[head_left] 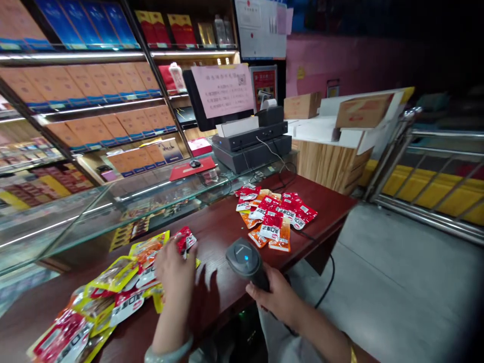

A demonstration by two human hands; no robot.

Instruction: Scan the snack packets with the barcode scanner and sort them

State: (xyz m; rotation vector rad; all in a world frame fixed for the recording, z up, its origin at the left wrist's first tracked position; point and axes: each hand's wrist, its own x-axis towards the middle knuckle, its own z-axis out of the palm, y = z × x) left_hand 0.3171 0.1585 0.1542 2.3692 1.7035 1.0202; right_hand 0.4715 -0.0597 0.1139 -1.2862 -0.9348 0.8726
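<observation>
- Dark red desk, carrying two heaps of snack packets, well apart.
- Yellow-and-red heap at the left, under the left hand; red-and-orange heap beyond the scanner.
- Right hand closed round the handle of the black scanner, blue light on its head.
- Left hand curled, pinching one red packet by its lower end.
- Red packet near the scanner head and to its left, not touching, long axis tilted up and away; nearer the left hand.

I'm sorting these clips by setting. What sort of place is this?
Probably a shop's checkout counter: the right hand holds a barcode scanner, the left hand a snack packet, a till stands nearby, and lit shelves hold boxed goods.
</observation>
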